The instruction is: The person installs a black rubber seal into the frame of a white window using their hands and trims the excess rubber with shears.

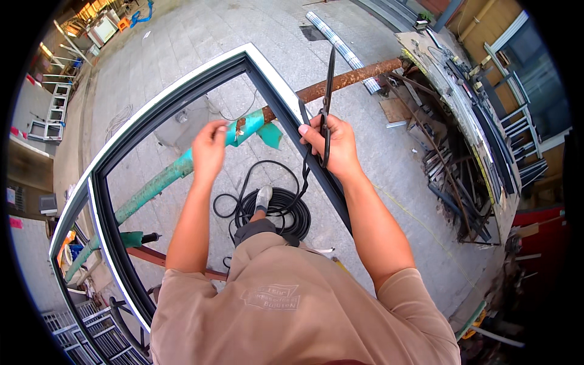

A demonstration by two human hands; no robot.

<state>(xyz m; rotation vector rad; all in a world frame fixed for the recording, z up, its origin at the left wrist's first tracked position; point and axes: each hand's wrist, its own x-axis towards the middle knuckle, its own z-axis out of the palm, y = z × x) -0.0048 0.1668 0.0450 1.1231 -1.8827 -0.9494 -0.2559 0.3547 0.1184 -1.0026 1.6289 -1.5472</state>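
Risk, centre of frame: right hand [333, 146] fisted on shears [329, 91] & black strip [306, 131]; left hand [208, 151] half-curled, empty, near frame [182, 91]. Strip could slip, blades nick fingers.

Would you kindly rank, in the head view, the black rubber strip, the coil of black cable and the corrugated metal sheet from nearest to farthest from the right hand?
1. Black rubber strip: held in the right hand, rising above it.
2. Coil of black cable: on the ground, below and slightly left of the hand.
3. Corrugated metal sheet: on the pavement near the top of the picture.
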